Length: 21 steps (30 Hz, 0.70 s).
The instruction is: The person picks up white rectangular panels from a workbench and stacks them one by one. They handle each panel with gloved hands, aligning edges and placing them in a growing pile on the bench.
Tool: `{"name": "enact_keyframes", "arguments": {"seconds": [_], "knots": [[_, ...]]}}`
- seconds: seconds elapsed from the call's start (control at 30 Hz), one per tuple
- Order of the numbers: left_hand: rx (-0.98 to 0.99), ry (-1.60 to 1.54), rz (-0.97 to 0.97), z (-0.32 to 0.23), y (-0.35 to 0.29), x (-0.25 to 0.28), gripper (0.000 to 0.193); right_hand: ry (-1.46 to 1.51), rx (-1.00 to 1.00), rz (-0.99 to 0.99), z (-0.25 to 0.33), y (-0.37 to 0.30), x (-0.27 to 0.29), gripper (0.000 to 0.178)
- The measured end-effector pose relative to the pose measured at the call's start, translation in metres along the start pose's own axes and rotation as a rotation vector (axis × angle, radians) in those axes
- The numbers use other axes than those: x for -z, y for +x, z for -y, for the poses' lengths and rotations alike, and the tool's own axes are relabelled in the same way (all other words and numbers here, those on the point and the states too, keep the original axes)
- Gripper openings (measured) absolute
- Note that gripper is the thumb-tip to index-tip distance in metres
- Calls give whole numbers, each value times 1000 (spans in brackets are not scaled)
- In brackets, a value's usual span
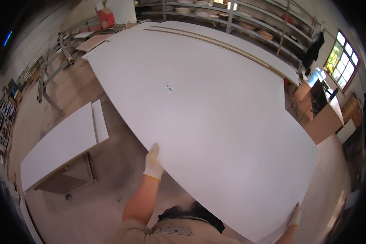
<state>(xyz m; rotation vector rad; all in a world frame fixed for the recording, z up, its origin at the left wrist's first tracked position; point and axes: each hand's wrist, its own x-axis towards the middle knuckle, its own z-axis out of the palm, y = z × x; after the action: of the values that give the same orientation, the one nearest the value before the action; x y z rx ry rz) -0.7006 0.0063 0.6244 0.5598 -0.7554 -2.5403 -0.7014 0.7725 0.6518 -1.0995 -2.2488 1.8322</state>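
A large white panel (215, 114) fills the middle of the view, with a small printed label (168, 88) stuck on its face. My left hand (153, 163), in a pale work glove with a yellow cuff, grips the panel's near left edge; its thumb lies on top and the other fingers are hidden below. At the lower right, my right hand (295, 216), also gloved, is closed on the panel's right end near the corner. Most of its fingers are out of sight behind the edge.
Two thin strips (215, 42) lie along the far side. On the left, white boards (65, 142) rest on a low stand. A metal frame (49, 73) stands farther back. Shelving (229, 20) lines the back wall; a wooden desk (323, 122) stands below the window at right.
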Motion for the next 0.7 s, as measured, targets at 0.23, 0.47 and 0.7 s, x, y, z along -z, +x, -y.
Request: {"name": "enact_keyframes", "arguments": {"seconds": [0.23,0.47,0.7], "knots": [[123,23,-43,-3,11,1,59,-785,320,-392,52,40,-50,50],[45,10,-167,-120,118,22,64,-894,782,-187,239,13,-362,64],[-14,323,-439,-117,154,59,64,-1146,928,-82,372,-3,-592,61]]}}
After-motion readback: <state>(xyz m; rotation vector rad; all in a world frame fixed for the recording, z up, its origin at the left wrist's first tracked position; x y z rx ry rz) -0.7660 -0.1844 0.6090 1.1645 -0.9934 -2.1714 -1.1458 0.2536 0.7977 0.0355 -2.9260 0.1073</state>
